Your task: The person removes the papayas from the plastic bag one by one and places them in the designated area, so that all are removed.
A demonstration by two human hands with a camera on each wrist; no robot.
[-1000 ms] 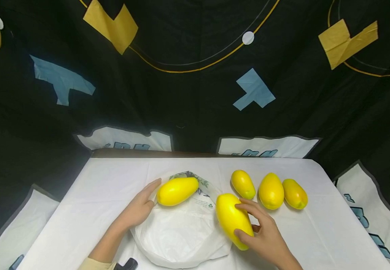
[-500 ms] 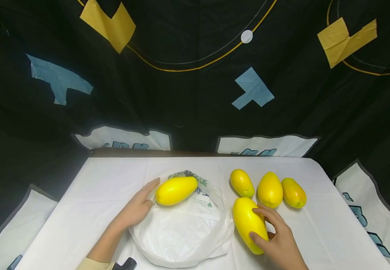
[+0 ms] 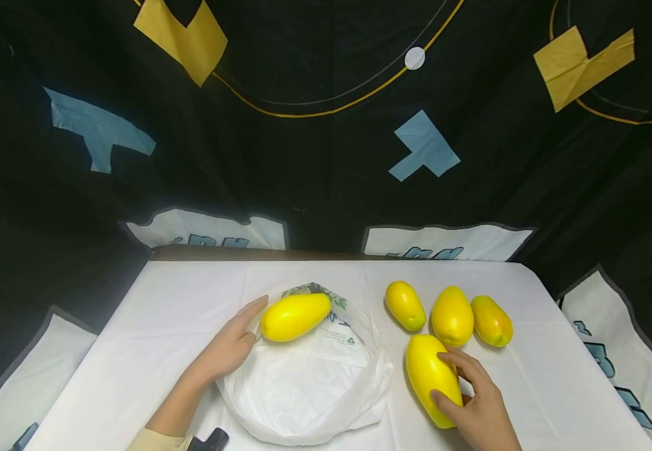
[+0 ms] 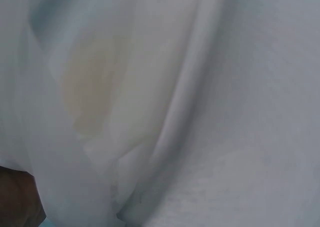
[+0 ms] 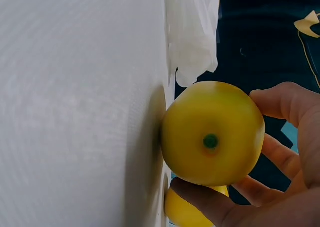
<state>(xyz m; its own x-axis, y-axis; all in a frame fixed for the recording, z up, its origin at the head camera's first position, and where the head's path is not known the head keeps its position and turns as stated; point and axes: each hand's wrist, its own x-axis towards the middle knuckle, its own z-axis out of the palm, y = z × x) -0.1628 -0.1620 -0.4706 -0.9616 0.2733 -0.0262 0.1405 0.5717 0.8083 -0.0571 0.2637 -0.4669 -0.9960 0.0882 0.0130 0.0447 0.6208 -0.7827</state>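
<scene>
My right hand point(image 3: 478, 401) grips a large yellow papaya point(image 3: 431, 381) to the right of the bag, thumb on its near end and fingers on its right side. The right wrist view shows this papaya's green-dotted end point(image 5: 211, 141), close over the table's white surface. My left hand point(image 3: 232, 347) rests at the left edge of a white plastic bag point(image 3: 303, 388), its fingers straight beside another yellow papaya point(image 3: 295, 317) lying at the bag's far side. Through the bag's thin wall point(image 4: 150, 82) in the left wrist view, a pale yellow patch shows.
Behind the gripped papaya, three more stand in a row: a small one point(image 3: 406, 305), a larger one point(image 3: 452, 316) and a greenish-yellow one point(image 3: 492, 321). A white cloth covers the table point(image 3: 551, 388). A black curtain point(image 3: 314, 169) hangs behind its far edge.
My right hand has moved right with the papaya, away from the bag's right edge and down beside the other fruit. The left hand and the papaya by it keep their place.
</scene>
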